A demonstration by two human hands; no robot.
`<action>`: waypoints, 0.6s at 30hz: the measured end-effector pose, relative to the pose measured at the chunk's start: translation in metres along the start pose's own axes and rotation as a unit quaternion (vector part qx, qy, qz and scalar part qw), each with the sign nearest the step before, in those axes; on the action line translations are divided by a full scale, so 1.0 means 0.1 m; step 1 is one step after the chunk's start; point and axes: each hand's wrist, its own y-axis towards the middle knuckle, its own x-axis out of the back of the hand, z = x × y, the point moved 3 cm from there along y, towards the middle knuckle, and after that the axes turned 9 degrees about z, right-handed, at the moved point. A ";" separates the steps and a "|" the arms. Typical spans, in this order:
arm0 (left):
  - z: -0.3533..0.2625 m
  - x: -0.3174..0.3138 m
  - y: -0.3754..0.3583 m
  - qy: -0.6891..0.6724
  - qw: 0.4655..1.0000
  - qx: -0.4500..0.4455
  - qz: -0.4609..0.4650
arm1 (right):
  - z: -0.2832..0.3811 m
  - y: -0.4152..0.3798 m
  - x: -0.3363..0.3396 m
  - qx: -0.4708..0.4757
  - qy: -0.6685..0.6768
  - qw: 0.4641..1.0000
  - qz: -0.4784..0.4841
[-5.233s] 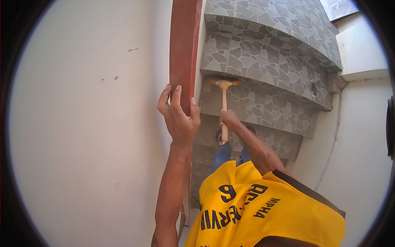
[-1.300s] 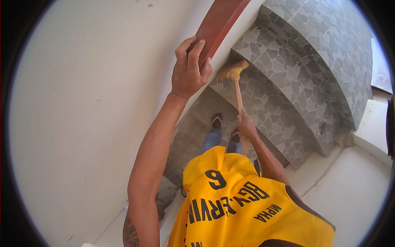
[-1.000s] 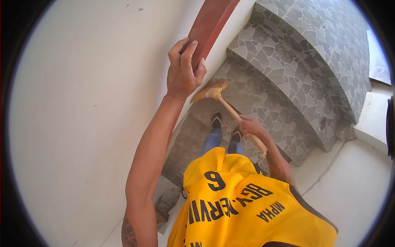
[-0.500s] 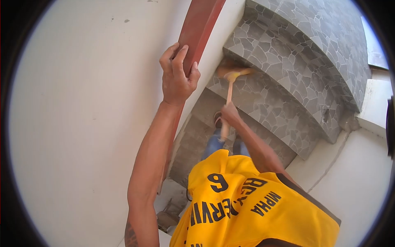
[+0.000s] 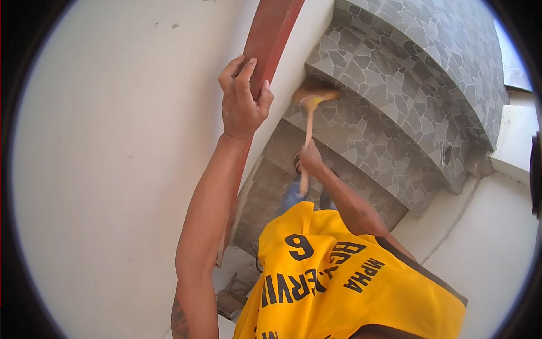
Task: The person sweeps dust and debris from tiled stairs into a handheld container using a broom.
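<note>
My left hand grips the red handrail, its fingers hooked over the rail's edge. Lower and to the right, my right hand is closed around the pale handle of a broom. The broom's yellow-and-brown head, smeared by motion, is on a grey step near the wall-side corner. The handle's end comes back toward my legs.
Curved stone-patterned steps rise ahead and to the right. A white wall fills the left side. My feet stand on a lower step. A white ledge lies at the right.
The broom head has moved slightly left toward the wall, and my right hand has shifted left with it. My left hand stays on the handrail.
</note>
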 end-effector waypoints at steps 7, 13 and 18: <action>-0.04 0.04 0.05 -0.003 1.000 -0.007 -0.011 | 0.24 -1.11 1.16 -0.065 -0.004 0.987 0.146; 0.00 0.02 0.02 0.010 1.000 -0.010 -0.012 | 0.17 -0.87 1.12 -0.035 0.095 0.993 -0.056; 0.02 -0.01 0.03 0.011 1.000 -0.007 -0.003 | -0.74 -0.53 0.77 -0.059 -0.021 0.998 0.019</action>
